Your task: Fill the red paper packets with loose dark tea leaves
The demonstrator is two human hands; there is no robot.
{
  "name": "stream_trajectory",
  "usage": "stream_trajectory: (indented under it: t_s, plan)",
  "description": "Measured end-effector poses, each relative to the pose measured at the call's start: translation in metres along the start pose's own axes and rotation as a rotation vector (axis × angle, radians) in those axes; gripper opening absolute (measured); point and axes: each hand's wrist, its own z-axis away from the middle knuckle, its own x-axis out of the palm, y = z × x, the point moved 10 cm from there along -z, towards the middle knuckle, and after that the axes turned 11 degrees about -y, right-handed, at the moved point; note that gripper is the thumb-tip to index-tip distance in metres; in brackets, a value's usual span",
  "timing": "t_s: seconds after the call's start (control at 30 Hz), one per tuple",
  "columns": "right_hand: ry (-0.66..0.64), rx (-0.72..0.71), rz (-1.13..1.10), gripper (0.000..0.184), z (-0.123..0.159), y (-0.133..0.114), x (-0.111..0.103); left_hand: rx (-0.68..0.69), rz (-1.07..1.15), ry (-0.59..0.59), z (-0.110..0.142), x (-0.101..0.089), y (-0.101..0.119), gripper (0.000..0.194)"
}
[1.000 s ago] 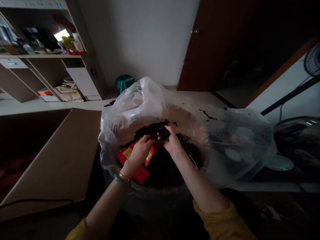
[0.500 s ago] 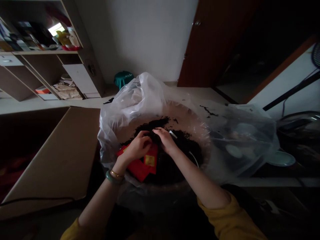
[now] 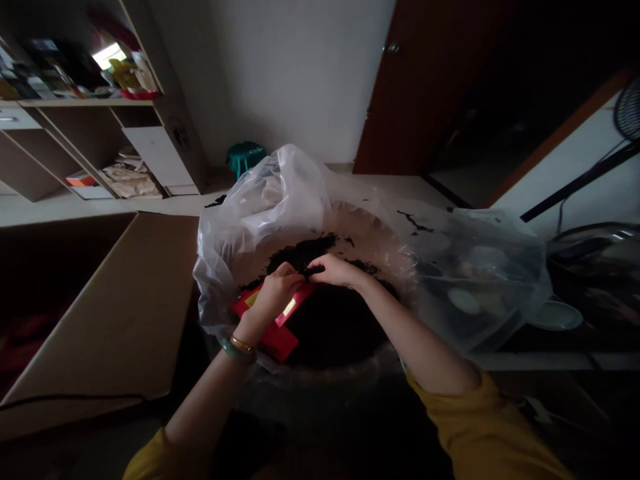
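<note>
The only view comes from a camera worn on the person's head, facing forward and down at close range onto the left hand [image 3: 273, 300] and right hand [image 3: 335, 271] (both forearms reach in from the near edge), with a plastic bag [image 3: 270, 200] just beyond, shelves [image 3: 65, 127] far left and a door [image 3: 425, 87] far right.

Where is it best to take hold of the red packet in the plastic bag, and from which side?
Probably pinch the lower end of the red packet from the near side. That end is thin, flat and free, while the left hand covers the upper part and dark loose material lies beside it.
</note>
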Motion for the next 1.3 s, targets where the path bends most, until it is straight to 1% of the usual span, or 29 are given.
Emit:
stream_trajectory:
  t_s: [0.13,0.2,0.27,0.33,0.47,0.5,0.57,0.63,0.73,0.83,0.93,1.0,1.03,1.17,1.23,1.3]
  plan:
    - [-0.135,-0.001,0.161,0.019,-0.010,-0.005,0.005,0.049,0.017,0.053,0.004,0.002,0.008,0.020]
    - [-0.147,-0.002,0.254,0.018,-0.015,-0.009,0.007,0.050,-0.013,0.052,0.006,0.007,0.010,0.021]
    - [-0.114,-0.006,0.316,0.019,-0.020,-0.014,0.004,0.032,-0.057,0.041,0.006,0.013,0.009,0.023]
    - [-0.095,-0.013,0.324,0.021,-0.022,-0.017,0.001,0.001,-0.086,0.038,0.007,0.017,0.006,0.023]
    - [-0.171,-0.036,0.180,0.023,-0.022,-0.020,0.004,-0.048,-0.085,0.026,0.009,0.021,0.000,0.022]
    - [-0.181,-0.034,0.130,0.023,-0.022,-0.019,0.005,-0.058,-0.081,0.021,0.009,0.021,-0.001,0.021]
    - [-0.162,-0.011,0.069,0.026,-0.021,-0.016,0.005,-0.071,-0.076,0.016,0.010,0.019,0.000,0.020]
    - [-0.132,0.017,0.061,0.030,-0.020,-0.013,0.007,-0.071,-0.080,0.021,0.011,0.016,0.002,0.021]
    - [-0.139,0.046,0.082,0.033,-0.021,-0.016,0.014,-0.039,-0.089,0.054,0.013,0.011,0.006,0.022]
    - [-0.176,0.073,0.196,0.036,-0.020,-0.025,0.020,0.029,-0.087,0.120,0.017,0.005,0.013,0.021]
    - [-0.145,0.056,0.372,0.042,-0.018,-0.040,0.018,0.083,-0.087,0.189,0.021,0.001,0.018,0.020]
    - [-0.123,0.021,0.400,0.045,-0.016,-0.049,0.017,0.080,-0.106,0.221,0.022,-0.001,0.018,0.019]
    - [-0.131,0.003,0.392,0.046,-0.016,-0.051,0.019,0.073,-0.118,0.234,0.023,-0.001,0.017,0.019]
    - [-0.239,-0.035,0.342,0.049,-0.011,-0.053,0.027,0.030,-0.127,0.283,0.025,-0.003,0.009,0.018]
    - [-0.266,-0.018,0.368,0.048,-0.006,-0.054,0.029,0.011,-0.112,0.310,0.025,-0.005,0.004,0.017]
    - [-0.219,0.025,0.445,0.050,0.000,-0.055,0.024,0.006,-0.090,0.334,0.024,-0.007,0.001,0.016]
